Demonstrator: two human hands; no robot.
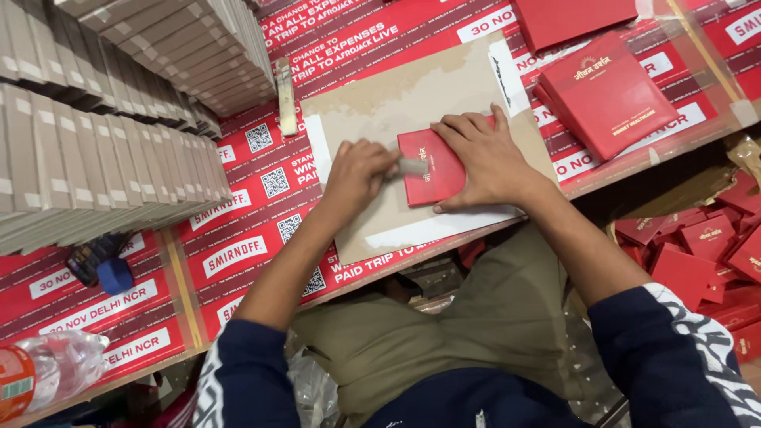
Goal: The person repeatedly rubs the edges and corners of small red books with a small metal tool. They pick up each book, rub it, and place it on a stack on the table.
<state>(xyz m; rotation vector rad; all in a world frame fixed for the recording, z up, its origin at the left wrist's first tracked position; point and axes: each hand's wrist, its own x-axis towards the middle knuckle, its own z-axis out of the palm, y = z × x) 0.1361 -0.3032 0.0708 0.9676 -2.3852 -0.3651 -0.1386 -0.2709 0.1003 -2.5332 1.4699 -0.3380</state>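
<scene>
Your olive-trousered lap [476,317] sits below the table [261,198], where your right hand [487,162] lies flat, fingers spread, on a thin, stiff-looking red card cover [428,170] on the brown board [396,103] while your left hand [357,174] clenches a small grey tool [411,166] against its left edge.

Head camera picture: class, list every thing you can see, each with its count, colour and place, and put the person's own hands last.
Small box: one, red, on the board, under the right hand.
Work board: one, beige, table centre.
Finished boxes: at least two, red, upper right.
Greyboard stacks: many pieces, grey, left.
Red boxes: many, below the table edge, right.
Bottle: one, clear plastic, lower left.
Left hand: closed around a small grey tool.
Right hand: flat on the box.
</scene>
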